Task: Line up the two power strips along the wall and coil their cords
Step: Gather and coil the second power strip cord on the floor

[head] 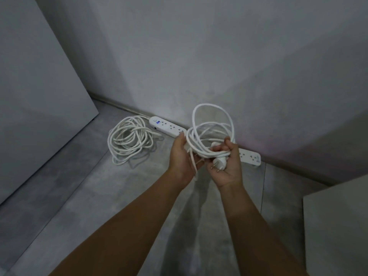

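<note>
Two white power strips lie end to end on the floor along the wall: the left strip [167, 125] and the right strip [250, 155], partly hidden behind my hands. The left strip's cord [130, 139] lies in a loose coil on the floor to its left. I hold the other white cord [211, 128] up in loops above the floor. My left hand [184, 156] grips the left side of the loops. My right hand [225, 162] grips the bundle near its plug [218, 162], whose prongs point down-left.
A grey wall [219, 56] with a baseboard runs diagonally behind the strips. A large pale panel [35, 96] stands at the left. The corner of a white piece of furniture [338, 226] sits at the lower right. The floor [99, 196] is grey concrete.
</note>
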Motion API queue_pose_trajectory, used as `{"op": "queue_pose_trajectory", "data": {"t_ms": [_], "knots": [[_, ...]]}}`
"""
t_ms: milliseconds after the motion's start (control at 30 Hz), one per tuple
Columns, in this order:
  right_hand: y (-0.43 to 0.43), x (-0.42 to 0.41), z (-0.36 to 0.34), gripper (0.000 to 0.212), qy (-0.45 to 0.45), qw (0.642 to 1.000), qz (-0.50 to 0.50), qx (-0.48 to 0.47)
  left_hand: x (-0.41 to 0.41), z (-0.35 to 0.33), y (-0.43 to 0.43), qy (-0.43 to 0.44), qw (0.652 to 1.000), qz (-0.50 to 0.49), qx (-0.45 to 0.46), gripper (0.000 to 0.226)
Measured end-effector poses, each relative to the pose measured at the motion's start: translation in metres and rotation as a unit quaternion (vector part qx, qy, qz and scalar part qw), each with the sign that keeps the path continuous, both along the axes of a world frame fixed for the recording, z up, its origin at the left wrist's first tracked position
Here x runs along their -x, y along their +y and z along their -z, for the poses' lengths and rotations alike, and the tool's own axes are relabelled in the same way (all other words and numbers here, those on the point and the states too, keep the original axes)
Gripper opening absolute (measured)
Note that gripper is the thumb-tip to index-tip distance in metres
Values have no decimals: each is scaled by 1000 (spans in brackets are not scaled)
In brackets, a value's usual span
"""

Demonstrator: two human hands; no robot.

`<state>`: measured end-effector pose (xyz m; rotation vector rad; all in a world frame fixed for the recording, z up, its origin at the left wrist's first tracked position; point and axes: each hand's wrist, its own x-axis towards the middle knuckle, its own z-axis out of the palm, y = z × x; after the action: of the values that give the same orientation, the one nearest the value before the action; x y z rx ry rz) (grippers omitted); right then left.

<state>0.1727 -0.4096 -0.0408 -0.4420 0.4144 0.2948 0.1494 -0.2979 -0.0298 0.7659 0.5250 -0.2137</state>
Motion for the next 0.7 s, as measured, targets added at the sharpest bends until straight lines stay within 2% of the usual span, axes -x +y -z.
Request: {"op": "queue_pose_trajectory", "data": {"t_ms": [67, 167, 267, 367, 433, 500, 567, 633, 700], "knots": [[2, 2, 14, 24, 41, 999, -8, 32, -6, 5, 0, -6, 1000, 0, -7, 81], [3, 3, 33, 26, 86, 995, -16, 46, -12, 15, -2, 17, 993, 5, -119, 73], [-2, 2, 51, 21, 106, 992, -21, 65, -19, 33, -8, 74, 975, 15, -209, 87], [-4, 5, 60, 20, 124, 987, -48, 91, -27, 53, -7, 132, 957, 7, -257, 64], [-4, 6, 67, 17, 136, 978, -63, 146, -28, 63, -6, 172, 955, -20, -239, 43], [-4, 4, 83, 13, 127, 954, -88, 256, -26, 73, -6, 201, 957, -47, -204, 24], [-1, 2, 101, 17, 108, 909, -84, 393, -25, 79, -8, 213, 959, -58, -175, 10], [2, -1, 114, 27, 91, 870, -63, 481, -24, 86, -9, 219, 961, -60, -157, 15], [3, -7, 121, 30, 87, 846, -46, 524, -25, 93, -12, 215, 963, -62, -153, 11]]}}
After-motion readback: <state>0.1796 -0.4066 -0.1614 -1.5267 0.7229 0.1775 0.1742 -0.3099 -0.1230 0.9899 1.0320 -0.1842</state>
